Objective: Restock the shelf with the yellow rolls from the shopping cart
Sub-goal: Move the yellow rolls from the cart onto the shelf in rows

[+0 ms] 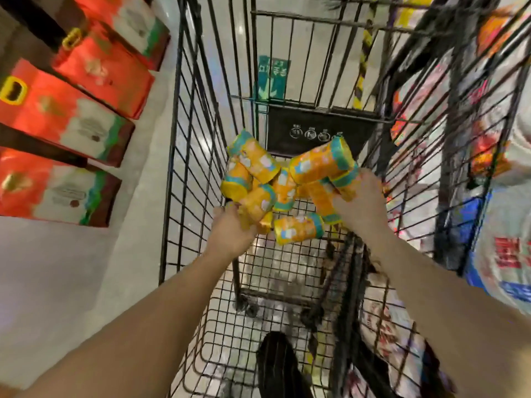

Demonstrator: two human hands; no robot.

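Several glossy cylindrical yellow rolls (pixel 316 165), teal-banded ends, black wire-grid shopping cart (pixel 316 130)

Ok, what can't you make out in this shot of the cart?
Head view:
Both hands' fingers: the left hand and right hand show only their backs, so the grip on the yellow rolls is hidden.
Print on the rolls: motion-blurred.
Packages on the right: blurred, behind the wires of the cart.

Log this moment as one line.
phase: gathering | left hand: grips yellow rolls | right hand: grips yellow rolls | location: inside shopping cart
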